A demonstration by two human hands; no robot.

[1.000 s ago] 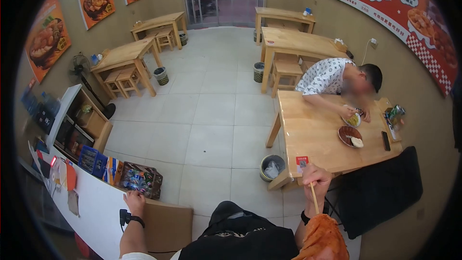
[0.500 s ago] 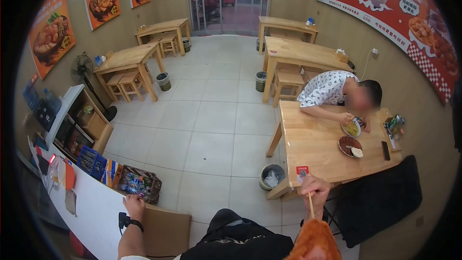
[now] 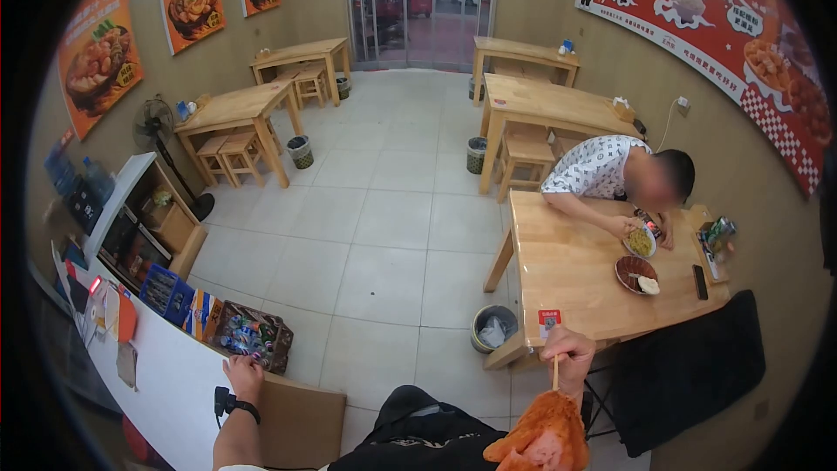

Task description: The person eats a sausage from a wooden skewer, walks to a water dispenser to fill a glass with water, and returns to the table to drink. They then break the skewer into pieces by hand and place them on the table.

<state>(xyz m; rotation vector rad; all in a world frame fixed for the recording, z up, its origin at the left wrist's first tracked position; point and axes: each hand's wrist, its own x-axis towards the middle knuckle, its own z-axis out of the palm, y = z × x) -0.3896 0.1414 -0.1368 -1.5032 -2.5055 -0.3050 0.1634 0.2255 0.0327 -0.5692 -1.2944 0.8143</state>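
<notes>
My right hand (image 3: 570, 356) is closed around the thin wooden stick of a fried meat skewer (image 3: 542, 440). The orange-coated meat hangs toward me below the hand, and a pale pink patch shows on it. At the edge of a white counter (image 3: 174, 375) rests my left hand (image 3: 244, 373), fingers apart and holding nothing I can see. A black strap with a small device (image 3: 228, 403) is on that wrist. Just beyond the left hand stands a brown crate (image 3: 253, 337) of bottles.
At a wooden table (image 3: 571, 288) on the right, a person (image 3: 602, 170) leans over a plate of food (image 3: 641, 242). A brown bowl (image 3: 635, 272) and a phone (image 3: 700, 282) lie nearby. A black-covered chair (image 3: 689, 366) and a bin (image 3: 493, 329) flank the table. Tiled floor (image 3: 375, 270) leads to glass doors (image 3: 423, 9).
The skewer's meat has shifted left and up, showing more of its pink patch. My left hand stays at the counter edge. The view has tilted slightly.
</notes>
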